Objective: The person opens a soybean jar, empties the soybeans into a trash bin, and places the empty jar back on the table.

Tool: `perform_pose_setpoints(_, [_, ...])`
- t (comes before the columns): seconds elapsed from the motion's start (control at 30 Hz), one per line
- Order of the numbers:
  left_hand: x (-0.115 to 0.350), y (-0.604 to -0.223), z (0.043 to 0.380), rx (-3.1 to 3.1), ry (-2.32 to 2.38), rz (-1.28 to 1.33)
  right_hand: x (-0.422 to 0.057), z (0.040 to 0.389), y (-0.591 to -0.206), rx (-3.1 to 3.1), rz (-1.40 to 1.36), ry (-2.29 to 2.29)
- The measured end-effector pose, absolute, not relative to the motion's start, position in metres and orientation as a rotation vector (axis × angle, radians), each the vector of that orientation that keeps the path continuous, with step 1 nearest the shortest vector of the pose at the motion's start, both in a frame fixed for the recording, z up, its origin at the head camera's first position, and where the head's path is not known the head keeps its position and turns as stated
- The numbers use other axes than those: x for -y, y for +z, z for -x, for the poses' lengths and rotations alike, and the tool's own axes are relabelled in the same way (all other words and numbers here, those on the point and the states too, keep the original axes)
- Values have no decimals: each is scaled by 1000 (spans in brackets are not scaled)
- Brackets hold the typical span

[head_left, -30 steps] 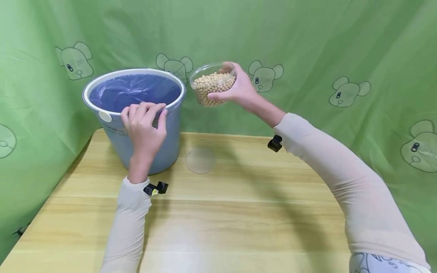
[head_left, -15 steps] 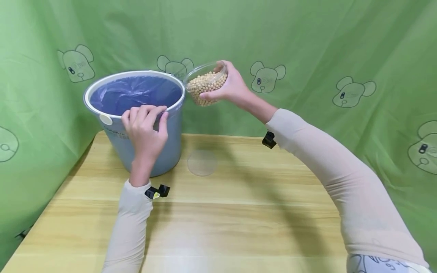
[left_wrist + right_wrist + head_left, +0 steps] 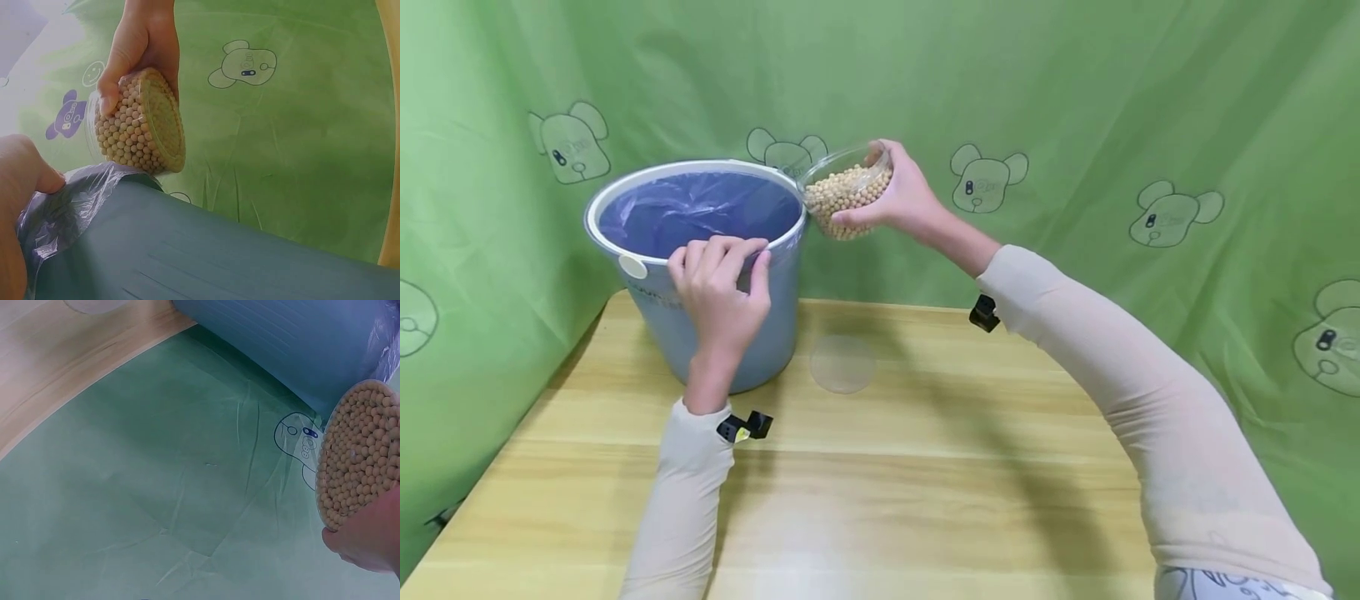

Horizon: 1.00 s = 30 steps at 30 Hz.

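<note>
Tub (image 3: 822,218), round clear plastic, in the right grip (image 3: 904,196): hand curled round its wall, thumb on the near side. Pale round beans (image 3: 853,185) fill most of it. Tub tilts, mouth toward the blue bin (image 3: 763,342), lip right at the bin's edge; contact unclear. Left grip (image 3: 721,292) holds the bin's near edge, fingers bent over, thumb on the outer wall. Translucent plastic liner (image 3: 685,204) just beyond the left grip, folded over the edge. Clear disc (image 3: 842,364) flat on worktop (image 3: 887,492), below the right grip. Green curtain (image 3: 1060,117), animal heads printed, behind both grips.
</note>
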<state>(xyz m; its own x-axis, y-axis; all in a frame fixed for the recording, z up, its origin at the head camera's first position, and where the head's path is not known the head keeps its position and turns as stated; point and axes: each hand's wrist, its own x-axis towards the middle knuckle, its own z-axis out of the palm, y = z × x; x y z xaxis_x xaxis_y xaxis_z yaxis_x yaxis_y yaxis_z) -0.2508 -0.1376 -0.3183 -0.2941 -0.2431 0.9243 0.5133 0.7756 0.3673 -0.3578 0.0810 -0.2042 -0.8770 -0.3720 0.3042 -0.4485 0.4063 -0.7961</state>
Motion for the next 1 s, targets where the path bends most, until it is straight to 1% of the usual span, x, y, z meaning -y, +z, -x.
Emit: perform_pose_setpoints(1.0, [130,-320,250,1710,-783,201,-76,360,-177,2753,-807,1185])
